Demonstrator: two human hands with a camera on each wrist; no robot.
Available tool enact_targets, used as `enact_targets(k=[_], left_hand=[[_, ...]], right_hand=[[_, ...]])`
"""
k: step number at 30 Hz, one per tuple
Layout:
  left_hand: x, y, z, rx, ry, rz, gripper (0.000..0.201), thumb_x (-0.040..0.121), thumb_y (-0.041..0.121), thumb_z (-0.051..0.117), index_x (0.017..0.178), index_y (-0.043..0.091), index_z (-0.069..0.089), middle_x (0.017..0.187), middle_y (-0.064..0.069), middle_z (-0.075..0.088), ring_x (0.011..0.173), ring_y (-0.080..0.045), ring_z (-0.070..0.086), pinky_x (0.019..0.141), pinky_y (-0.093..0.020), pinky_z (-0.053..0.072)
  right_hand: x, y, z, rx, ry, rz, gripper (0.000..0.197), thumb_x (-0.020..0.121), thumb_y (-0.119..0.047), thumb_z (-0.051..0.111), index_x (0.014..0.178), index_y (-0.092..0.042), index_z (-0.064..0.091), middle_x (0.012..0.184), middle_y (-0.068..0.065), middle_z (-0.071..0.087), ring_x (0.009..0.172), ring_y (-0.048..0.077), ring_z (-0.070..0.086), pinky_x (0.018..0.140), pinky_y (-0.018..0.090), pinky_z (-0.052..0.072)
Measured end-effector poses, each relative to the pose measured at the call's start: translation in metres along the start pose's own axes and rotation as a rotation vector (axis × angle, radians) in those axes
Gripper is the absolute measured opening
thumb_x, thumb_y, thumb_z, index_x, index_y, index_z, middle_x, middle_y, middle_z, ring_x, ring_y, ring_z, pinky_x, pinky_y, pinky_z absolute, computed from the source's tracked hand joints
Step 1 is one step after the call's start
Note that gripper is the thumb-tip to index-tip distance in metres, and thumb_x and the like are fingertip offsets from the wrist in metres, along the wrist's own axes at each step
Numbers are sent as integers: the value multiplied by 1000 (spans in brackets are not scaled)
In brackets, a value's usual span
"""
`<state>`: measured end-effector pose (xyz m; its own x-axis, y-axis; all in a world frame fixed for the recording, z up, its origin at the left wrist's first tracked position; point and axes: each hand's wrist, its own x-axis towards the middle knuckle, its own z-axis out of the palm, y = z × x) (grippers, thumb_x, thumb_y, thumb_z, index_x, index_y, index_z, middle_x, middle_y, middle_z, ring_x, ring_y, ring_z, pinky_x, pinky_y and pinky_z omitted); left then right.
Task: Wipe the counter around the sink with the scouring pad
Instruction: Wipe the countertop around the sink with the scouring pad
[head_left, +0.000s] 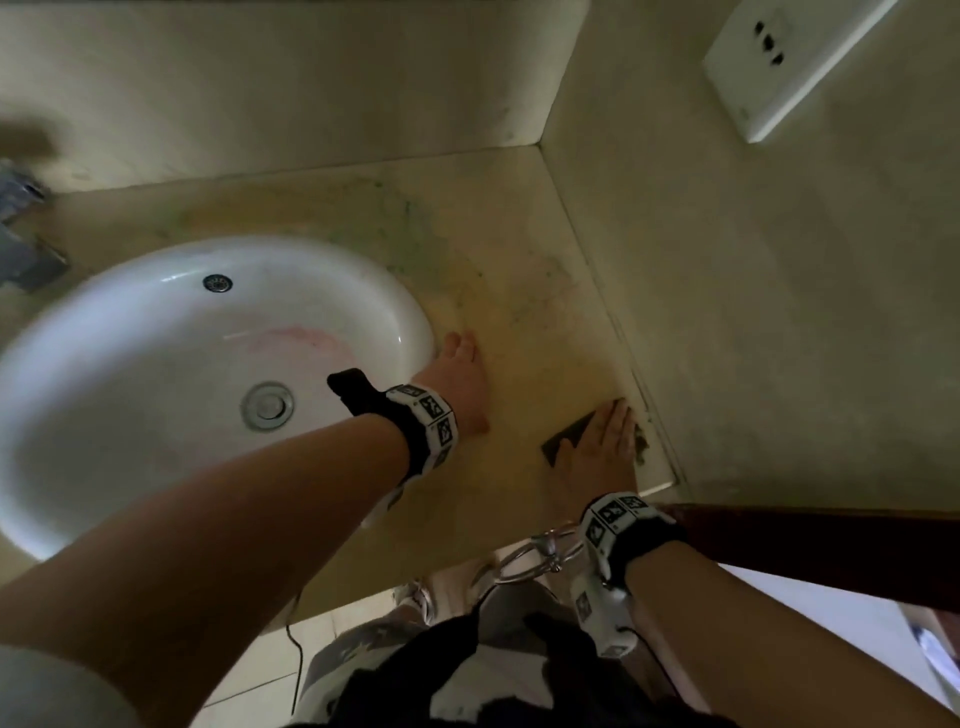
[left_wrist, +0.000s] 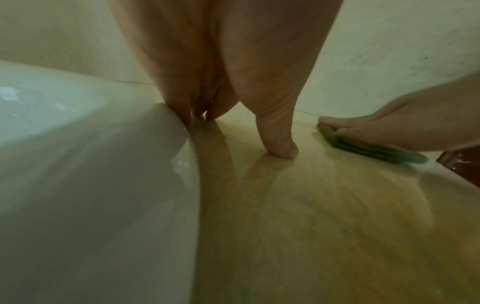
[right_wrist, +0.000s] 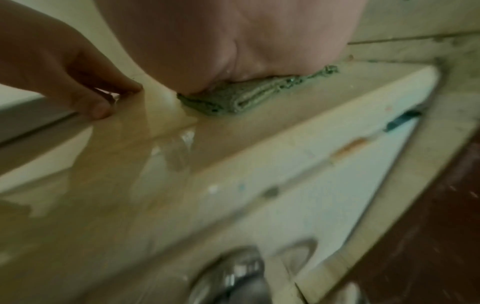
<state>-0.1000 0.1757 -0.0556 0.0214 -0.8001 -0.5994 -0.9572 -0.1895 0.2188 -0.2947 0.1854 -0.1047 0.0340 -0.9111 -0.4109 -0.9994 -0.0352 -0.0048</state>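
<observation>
A white oval sink (head_left: 130, 374) is set into a yellowish, wet stone counter (head_left: 519, 291). My right hand (head_left: 602, 452) lies flat on a dark green scouring pad (head_left: 569, 436) and presses it on the counter close to the right wall. The right wrist view shows the folded, frayed pad (right_wrist: 241, 98) under my palm. My left hand (head_left: 462, 379) rests with straight fingers on the counter against the sink's right rim (left_wrist: 166, 127); its thumb (left_wrist: 278, 139) touches the wet surface. The pad (left_wrist: 369, 148) also shows at the right of the left wrist view.
A wall (head_left: 779, 312) with a white socket plate (head_left: 784, 62) bounds the counter on the right. A tiled backsplash (head_left: 260, 93) runs behind. A blurred metal tap (head_left: 26, 234) stands at the far left. A metal ring (head_left: 540, 551) hangs at the counter's front edge.
</observation>
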Motion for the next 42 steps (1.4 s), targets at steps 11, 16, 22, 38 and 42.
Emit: enact_targets(k=[11, 16, 22, 38, 42], left_hand=[[12, -4, 7, 106, 7, 42, 104, 85, 43, 64, 149, -1, -3, 158, -12, -17, 146, -31, -10, 119, -44, 16], [15, -5, 8, 106, -16, 52, 91, 88, 41, 61, 149, -4, 11, 157, -15, -19, 146, -33, -13, 118, -46, 18], [14, -5, 7, 135, -2, 56, 84, 91, 37, 58, 148, -4, 12, 157, -17, -18, 146, -34, -12, 119, -44, 17], [-20, -2, 52, 62, 69, 29, 75, 98, 32, 44, 149, -2, 1, 158, -17, -14, 146, -33, -10, 120, -43, 0], [-20, -3, 55, 95, 79, 57, 71, 99, 29, 41, 149, -4, 4, 157, -20, -10, 146, -36, -9, 120, -46, 2]], right_hand=[[124, -49, -54, -50, -52, -130, 79, 99, -41, 32, 151, -1, -13, 159, 14, -16, 148, 30, -11, 122, 38, -1], [170, -76, -80, -165, -67, -262, 76, 100, -41, 27, 151, -2, -14, 159, 13, -17, 148, 27, -12, 122, 38, -3], [182, -127, -92, -341, -109, -588, 75, 101, -40, 27, 150, -3, -16, 159, 14, -20, 148, 27, -14, 122, 37, -5], [57, -54, -34, -106, -98, -278, 79, 99, -43, 29, 149, -2, -16, 158, 16, -20, 148, 28, -12, 121, 38, -4], [72, -86, -42, -97, -110, -337, 80, 98, -44, 29, 150, -3, -17, 158, 15, -20, 148, 28, -13, 121, 38, -5]])
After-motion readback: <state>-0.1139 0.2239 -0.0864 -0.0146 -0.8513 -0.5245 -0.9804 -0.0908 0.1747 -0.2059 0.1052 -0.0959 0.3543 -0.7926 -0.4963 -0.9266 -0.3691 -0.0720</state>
